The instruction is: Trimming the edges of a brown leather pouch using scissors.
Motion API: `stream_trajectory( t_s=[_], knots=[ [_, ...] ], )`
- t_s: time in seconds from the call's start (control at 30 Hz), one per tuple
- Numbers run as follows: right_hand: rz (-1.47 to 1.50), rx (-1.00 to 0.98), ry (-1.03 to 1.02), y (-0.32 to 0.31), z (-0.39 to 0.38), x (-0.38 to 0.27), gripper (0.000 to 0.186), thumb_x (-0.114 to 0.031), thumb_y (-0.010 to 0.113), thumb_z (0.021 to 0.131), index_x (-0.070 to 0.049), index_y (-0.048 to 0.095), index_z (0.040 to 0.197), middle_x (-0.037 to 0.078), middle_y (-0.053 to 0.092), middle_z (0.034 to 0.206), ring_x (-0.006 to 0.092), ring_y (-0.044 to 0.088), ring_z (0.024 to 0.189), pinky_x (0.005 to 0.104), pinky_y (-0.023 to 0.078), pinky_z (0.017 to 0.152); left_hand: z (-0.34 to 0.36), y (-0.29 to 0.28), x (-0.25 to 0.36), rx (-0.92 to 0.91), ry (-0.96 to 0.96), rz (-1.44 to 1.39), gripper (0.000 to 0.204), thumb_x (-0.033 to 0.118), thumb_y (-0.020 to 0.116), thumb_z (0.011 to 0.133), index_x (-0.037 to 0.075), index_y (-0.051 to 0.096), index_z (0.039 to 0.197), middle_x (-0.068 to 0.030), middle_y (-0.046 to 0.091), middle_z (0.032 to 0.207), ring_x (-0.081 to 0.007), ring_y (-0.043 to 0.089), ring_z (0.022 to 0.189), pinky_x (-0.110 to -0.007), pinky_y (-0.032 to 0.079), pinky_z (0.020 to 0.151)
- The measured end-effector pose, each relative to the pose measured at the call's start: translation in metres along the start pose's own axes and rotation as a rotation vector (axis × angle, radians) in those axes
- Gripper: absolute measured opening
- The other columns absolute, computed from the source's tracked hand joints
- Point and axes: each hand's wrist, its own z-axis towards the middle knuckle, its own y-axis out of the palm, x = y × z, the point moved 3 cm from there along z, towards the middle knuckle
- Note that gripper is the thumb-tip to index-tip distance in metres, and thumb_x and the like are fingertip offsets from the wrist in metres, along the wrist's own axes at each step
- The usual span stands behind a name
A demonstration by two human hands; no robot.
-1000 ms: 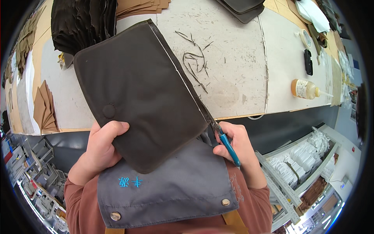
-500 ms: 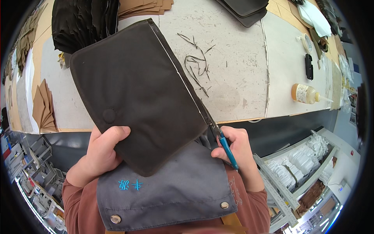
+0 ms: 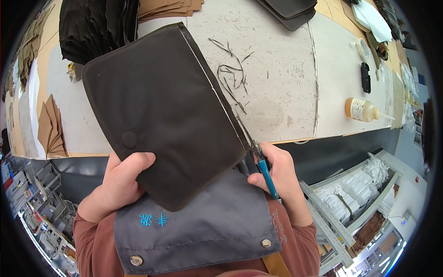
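A dark brown leather flap piece with rounded corners is tilted in front of me, its far part over the table. My left hand pinches its near left edge, thumb on top beside a round raised disc. My right hand is closed round blue-handled scissors. Their blades lie along the piece's right edge, near its lower right corner, next to a pale line running down that side. Thin dark trimmings lie on the table just beyond.
The worktable has a grey top. Stacked dark pieces and brown sheets stand at the back left; more dark panels lie at the back. A glue bottle, tape roll and black tool are right. A shelf rack stands lower right.
The scissors have turned a little more upright in my right hand, and their blades look slightly further apart. The leather piece and left hand have barely moved.
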Motion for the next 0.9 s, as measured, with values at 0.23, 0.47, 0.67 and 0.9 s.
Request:
stream_trajectory(
  t_s=[0.23,0.47,0.67,0.9],
  knots=[
    [0.024,-0.053,0.05,-0.0029,0.0048,-0.003,0.064,-0.061,0.076,0.064,-0.005,0.046,0.07,0.004,0.041,0.058,0.0192,0.042,0.052,0.0291,0.038,0.051,-0.0017,0.0003,-0.0025,-0.043,-0.035,0.07,0.056,0.006,0.043,0.076,-0.006,0.039,0.131,-0.0199,0.051,0.127,-0.0309,0.053,0.116,-0.04,0.043,0.099],
    [0.071,-0.051,0.059,0.0013,0.0055,-0.0009,0.064,-0.06,0.076,0.065,-0.005,0.044,0.067,0.005,0.04,0.056,0.0188,0.04,0.051,0.0293,0.037,0.049,-0.0018,0.0,-0.0015,-0.12,-0.053,0.13,0.054,0.006,0.043,0.078,-0.005,0.04,0.131,-0.0189,0.052,0.127,-0.0296,0.053,0.115,-0.039,0.044,0.098],
    [0.075,-0.048,0.056,0.0025,0.0056,-0.003,0.064,-0.062,0.074,0.066,-0.005,0.044,0.067,0.005,0.04,0.055,0.0193,0.041,0.05,0.0295,0.037,0.049,-0.0011,-0.0002,-0.0011,-0.136,-0.046,0.141,0.055,0.006,0.042,0.078,-0.006,0.038,0.132,-0.0193,0.051,0.128,-0.0301,0.053,0.116,-0.04,0.043,0.099],
    [0.076,-0.017,0.033,0.0036,0.0074,-0.0034,0.063,-0.063,0.072,0.067,-0.006,0.047,0.069,0.005,0.041,0.056,0.0213,0.043,0.05,0.0309,0.038,0.05,-0.0004,-0.0002,-0.0019,-0.149,-0.05,0.13,0.056,0.005,0.042,0.078,-0.006,0.036,0.133,-0.0198,0.049,0.13,-0.0306,0.051,0.118,-0.041,0.042,0.1]
  ],
)
